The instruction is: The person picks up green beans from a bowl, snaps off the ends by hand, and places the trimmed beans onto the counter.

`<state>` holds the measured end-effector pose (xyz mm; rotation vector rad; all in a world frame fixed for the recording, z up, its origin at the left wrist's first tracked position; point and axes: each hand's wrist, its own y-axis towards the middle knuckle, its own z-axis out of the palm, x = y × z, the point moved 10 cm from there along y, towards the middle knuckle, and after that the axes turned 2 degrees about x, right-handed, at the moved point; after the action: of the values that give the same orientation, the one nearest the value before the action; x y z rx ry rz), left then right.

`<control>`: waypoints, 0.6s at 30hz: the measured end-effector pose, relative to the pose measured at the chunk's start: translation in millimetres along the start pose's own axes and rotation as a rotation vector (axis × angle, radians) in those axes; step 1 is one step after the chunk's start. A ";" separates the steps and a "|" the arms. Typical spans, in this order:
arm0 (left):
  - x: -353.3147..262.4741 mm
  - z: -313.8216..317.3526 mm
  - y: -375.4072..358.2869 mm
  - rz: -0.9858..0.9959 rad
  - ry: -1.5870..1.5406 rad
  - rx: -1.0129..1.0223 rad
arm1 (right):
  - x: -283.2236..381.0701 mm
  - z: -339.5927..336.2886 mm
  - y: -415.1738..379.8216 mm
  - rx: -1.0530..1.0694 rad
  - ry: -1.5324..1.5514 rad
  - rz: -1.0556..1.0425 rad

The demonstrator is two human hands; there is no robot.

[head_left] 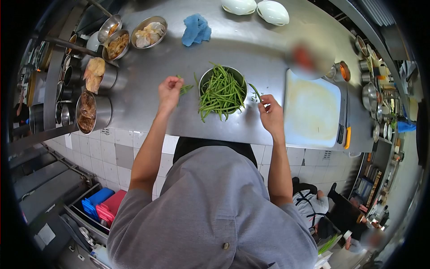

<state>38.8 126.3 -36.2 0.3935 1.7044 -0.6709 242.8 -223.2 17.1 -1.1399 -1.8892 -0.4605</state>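
Observation:
Long green beans [221, 92] are heaped in a round metal bowl [242, 75] on the steel counter, some hanging over its rim. Left of the bowl, my left hand [169, 91] has its fingers closed at the end of some green bean pieces [185, 89]. My right hand [270, 110], to the right of the bowl, pinches one green bean [255, 92] that points up and left. Small green bits lie on the counter between the bowl and my right hand.
A white cutting board [312, 107] lies at the right, with knives [348, 121] beside it. A blue cloth [196, 29] and white dishes [273, 12] are farther back. Metal containers of food [94, 112] line the left. Another person [311, 206] is behind at the lower right.

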 end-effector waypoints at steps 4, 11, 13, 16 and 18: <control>13.2 -30.4 7.6 -0.017 0.233 -0.079 | 34.5 23.5 2.1 0.101 -0.091 -0.028; -4.3 -28.9 1.6 0.082 0.436 -0.119 | 54.4 55.2 17.5 0.112 -0.394 -0.084; -11.1 -20.9 -3.1 0.088 0.410 -0.090 | 54.3 52.7 20.5 0.086 -0.375 -0.081; -31.6 -12.4 -14.1 0.167 0.370 -0.110 | 57.5 38.2 20.5 0.055 -0.267 -0.022; -41.0 -3.7 -19.9 0.208 0.293 -0.092 | 61.3 25.2 15.5 0.040 -0.198 0.012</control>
<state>34.1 117.1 8.4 0.6179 1.9293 -0.3946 230.7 -165.6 51.3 -1.2066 -2.0506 -0.3105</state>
